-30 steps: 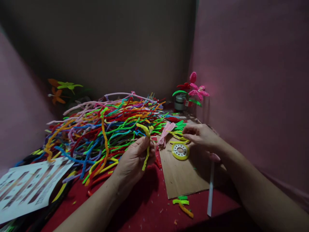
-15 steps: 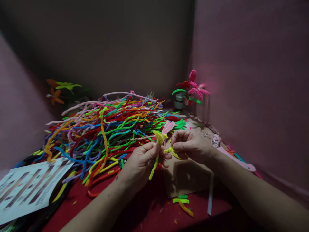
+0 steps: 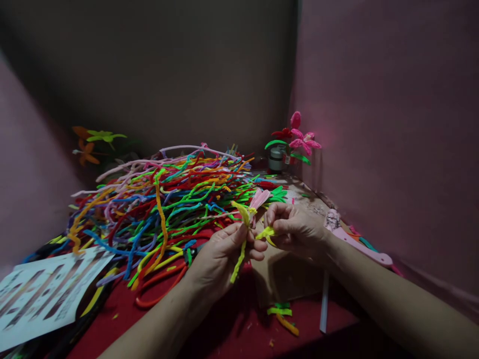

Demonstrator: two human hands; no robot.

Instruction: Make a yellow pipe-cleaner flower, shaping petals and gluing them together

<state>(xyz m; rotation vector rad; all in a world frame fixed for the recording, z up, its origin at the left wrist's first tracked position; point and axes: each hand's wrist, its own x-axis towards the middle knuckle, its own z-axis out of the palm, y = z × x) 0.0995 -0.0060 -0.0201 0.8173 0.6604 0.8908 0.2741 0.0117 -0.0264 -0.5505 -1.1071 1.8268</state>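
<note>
Between thumb and fingers, my left hand [image 3: 228, 249] pinches a yellow pipe-cleaner flower [image 3: 244, 214]; its fuzzy stem end hangs below the palm. My right hand [image 3: 294, 227] is closed on a yellow pipe-cleaner petal [image 3: 266, 233] just right of the flower. The two hands are close together, fingertips a little apart. Behind the flower, pink pipe-cleaner petals [image 3: 260, 198] show, partly hidden by it. A green pipe-cleaner piece [image 3: 277, 194] lies beyond my right hand.
A large heap of coloured pipe cleaners [image 3: 179, 194] fills the left. Red-handled pliers [image 3: 164, 289] lie beside my left forearm. A printed sheet [image 3: 48, 294] is at the left, a cardboard piece [image 3: 269, 284] under the hands, a pink glue gun [image 3: 362, 244] at the right, and finished flowers [image 3: 305, 142] behind.
The yellow petal in my right hand has turned slightly, and the flower in my left hand tilts a little more to the left. The view has shifted slightly.
</note>
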